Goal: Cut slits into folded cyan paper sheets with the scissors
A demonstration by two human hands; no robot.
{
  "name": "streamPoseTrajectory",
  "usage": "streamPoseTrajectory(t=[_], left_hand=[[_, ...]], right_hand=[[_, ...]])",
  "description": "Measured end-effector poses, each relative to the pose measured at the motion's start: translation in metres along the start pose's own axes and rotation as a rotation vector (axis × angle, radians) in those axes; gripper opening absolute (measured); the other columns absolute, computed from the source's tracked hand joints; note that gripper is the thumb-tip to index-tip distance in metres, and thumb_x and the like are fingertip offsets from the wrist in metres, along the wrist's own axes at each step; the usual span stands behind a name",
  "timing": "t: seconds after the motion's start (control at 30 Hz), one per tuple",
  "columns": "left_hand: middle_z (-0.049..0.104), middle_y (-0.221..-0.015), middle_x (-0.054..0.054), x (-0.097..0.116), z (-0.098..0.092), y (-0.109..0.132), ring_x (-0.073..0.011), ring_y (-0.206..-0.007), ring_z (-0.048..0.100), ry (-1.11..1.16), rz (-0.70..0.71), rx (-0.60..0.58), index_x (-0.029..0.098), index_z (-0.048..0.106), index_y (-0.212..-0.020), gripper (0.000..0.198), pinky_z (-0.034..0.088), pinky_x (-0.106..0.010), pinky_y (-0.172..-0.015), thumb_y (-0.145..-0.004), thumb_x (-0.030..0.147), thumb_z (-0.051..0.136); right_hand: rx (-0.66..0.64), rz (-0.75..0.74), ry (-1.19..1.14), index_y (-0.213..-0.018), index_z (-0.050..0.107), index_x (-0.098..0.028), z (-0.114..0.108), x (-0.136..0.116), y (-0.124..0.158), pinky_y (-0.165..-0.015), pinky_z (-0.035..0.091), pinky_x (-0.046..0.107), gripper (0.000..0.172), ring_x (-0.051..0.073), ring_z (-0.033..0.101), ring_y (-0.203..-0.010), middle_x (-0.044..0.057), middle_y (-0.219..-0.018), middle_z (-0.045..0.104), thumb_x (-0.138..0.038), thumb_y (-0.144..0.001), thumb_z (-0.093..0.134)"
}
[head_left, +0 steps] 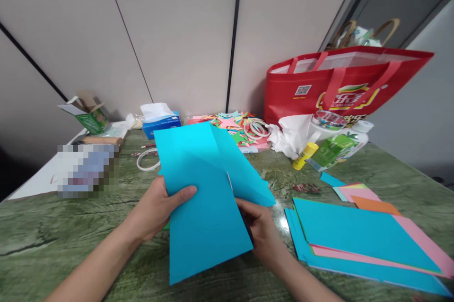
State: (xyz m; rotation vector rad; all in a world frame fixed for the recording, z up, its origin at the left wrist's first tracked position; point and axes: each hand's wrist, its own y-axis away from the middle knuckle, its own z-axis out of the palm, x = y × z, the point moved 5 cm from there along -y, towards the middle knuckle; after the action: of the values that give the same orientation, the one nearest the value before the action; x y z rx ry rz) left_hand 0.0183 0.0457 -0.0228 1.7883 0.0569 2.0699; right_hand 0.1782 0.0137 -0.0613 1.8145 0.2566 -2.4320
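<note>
Turquoise paper (202, 240) held up above the table (81, 228), pinched in the left hand (159, 210), thumb flat on its front. Beside its right edge, the right hand (261, 231), fingers curled and partly hidden behind it; cannot tell whether clasped on anything. To the right, a stack of coloured sheets (358, 231). Farther off, a white tape ring (138, 162) at left and a yellow glue stick (305, 156) at right. Beyond, a blue tissue box (163, 128) and a red bag (289, 99) near pale wall panels (177, 32).

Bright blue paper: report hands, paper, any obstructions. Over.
Left hand gripping bright blue paper. Right hand at front panel's right edge. Paper held above green marbled table, hiding part of right hand.
</note>
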Motion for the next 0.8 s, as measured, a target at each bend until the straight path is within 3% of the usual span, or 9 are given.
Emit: streamPoseTrajectory(t=[0.33, 0.8], left_hand=[[0.060, -0.115, -0.008, -0.0037, -0.0011, -0.0005, -0.0287, -0.092, 0.061, -0.102, -0.004, 0.027, 0.021, 0.054, -0.107, 0.043, 0.054, -0.040, -0.073, -0.066, 0.029, 0.066], [0.061, -0.114, -0.008, -0.0048, 0.0015, -0.0017, -0.0277, -0.092, 0.062, -0.131, 0.020, 0.030, 0.019, 0.054, -0.106, 0.043, 0.054, -0.040, -0.073, -0.066, 0.028, 0.066]], right_hand=[[0.006, 0.011, -0.094, -0.087, 0.067, -0.025, -0.0022, 0.0087, 0.0000, -0.073, 0.054, 0.031, 0.028, 0.022, 0.066, -0.081, 0.003, -0.090, 0.071, -0.025, -0.060, 0.073], [0.023, 0.016, -0.152, -0.083, 0.068, -0.025, -0.0036, 0.0076, -0.0012, -0.070, 0.053, 0.031, 0.028, 0.020, 0.066, -0.076, 0.002, -0.085, 0.072, -0.025, -0.056, 0.076]])
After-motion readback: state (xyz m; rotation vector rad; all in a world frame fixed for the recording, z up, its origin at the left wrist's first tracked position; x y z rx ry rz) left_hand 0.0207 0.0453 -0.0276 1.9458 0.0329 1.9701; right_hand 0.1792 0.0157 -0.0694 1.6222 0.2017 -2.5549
